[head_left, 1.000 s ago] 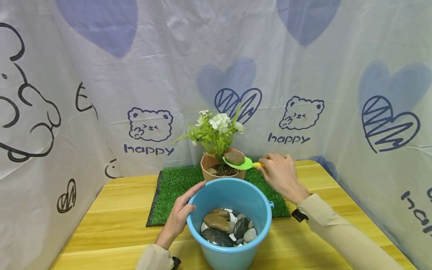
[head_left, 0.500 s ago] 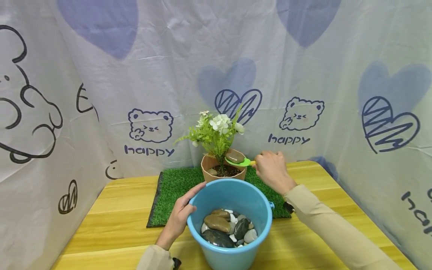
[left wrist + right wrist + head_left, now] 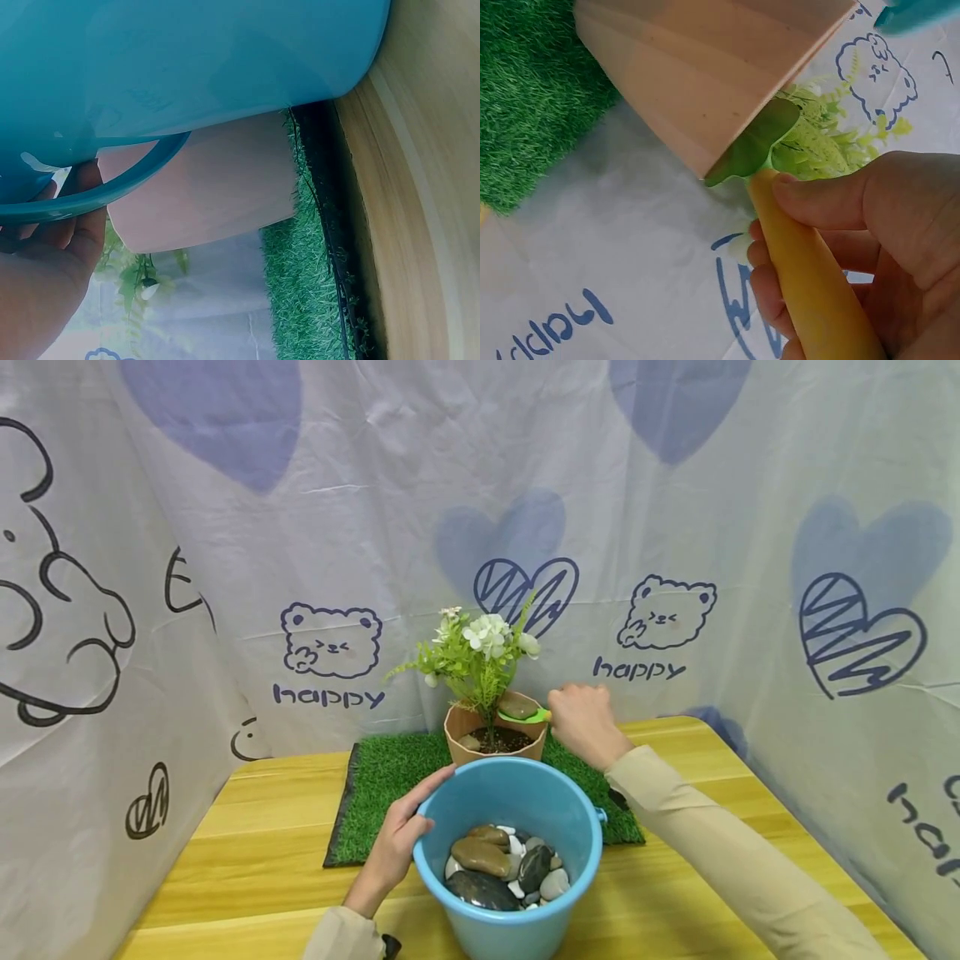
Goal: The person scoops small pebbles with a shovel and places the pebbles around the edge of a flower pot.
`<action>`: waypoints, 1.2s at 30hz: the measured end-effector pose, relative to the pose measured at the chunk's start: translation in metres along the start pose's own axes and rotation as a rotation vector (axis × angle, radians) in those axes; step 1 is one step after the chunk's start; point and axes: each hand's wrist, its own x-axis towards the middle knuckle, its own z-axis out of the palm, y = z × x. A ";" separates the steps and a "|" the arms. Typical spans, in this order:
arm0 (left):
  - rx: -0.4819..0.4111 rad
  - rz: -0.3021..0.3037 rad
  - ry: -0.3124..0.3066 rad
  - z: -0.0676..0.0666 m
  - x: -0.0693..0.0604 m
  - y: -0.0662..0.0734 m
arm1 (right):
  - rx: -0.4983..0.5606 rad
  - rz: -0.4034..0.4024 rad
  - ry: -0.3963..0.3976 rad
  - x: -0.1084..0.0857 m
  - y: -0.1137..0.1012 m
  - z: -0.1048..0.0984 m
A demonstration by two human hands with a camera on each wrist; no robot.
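Note:
My right hand (image 3: 588, 722) grips the yellow handle (image 3: 810, 277) of a small shovel with a green blade (image 3: 761, 142). A brown stone (image 3: 517, 706) lies on that blade, over the right side of the flowerpot (image 3: 457, 735). In the pot are dark soil (image 3: 504, 742), a small pale stone (image 3: 469, 742) and a plant with white flowers (image 3: 486, 635). My left hand (image 3: 393, 835) holds the left rim of a blue bucket (image 3: 555, 814), its thumb at the edge. Inside the bucket lie several brown, black, grey and white stones (image 3: 480, 857).
The pot stands on a green turf mat (image 3: 390, 777), behind the bucket, on a wooden table (image 3: 247, 827). A printed white cloth (image 3: 420, 527) hangs behind and along both sides. The bucket's handle (image 3: 135, 180) crosses my left fingers in the left wrist view.
My right hand has moved left and slightly up, its wrist turning. The shovel's blade has shifted slightly further over the pot with the stone still on it. My left hand stays at the bucket.

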 end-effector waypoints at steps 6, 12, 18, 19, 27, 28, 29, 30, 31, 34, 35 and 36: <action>0.022 -0.005 0.014 0.000 0.000 0.000 | -0.024 0.008 -0.065 0.011 -0.010 -0.007; 0.023 -0.032 0.025 0.001 0.000 0.001 | -0.056 0.014 -0.117 0.019 -0.019 -0.012; 0.027 -0.040 0.027 0.001 -0.001 0.000 | -0.078 -0.003 -0.135 0.021 -0.024 -0.012; 0.024 -0.041 0.025 0.001 -0.001 0.000 | -0.081 -0.003 -0.135 0.021 -0.025 -0.012; 0.027 -0.016 0.016 0.001 -0.002 -0.001 | -0.095 -0.003 -0.172 0.023 -0.031 -0.006; 0.027 -0.018 0.018 0.001 -0.002 0.000 | -0.096 0.001 -0.181 0.023 -0.032 -0.005; 0.026 -0.023 0.021 0.001 -0.002 0.000 | -0.097 0.004 -0.187 0.024 -0.032 -0.004; 0.025 -0.022 0.019 0.001 -0.002 0.000 | -0.099 0.009 -0.194 0.024 -0.032 -0.003; 0.025 -0.024 0.020 0.002 -0.002 0.000 | -0.097 0.013 -0.197 0.025 -0.032 -0.002; 0.023 -0.029 0.021 0.002 -0.001 0.001 | -0.096 0.015 -0.196 0.026 -0.030 0.001; 0.024 -0.030 0.021 0.002 -0.001 0.001 | -0.092 0.014 -0.197 0.026 -0.030 0.001; 0.026 -0.026 0.020 0.002 -0.001 0.001 | -0.087 0.011 -0.198 0.026 -0.029 0.002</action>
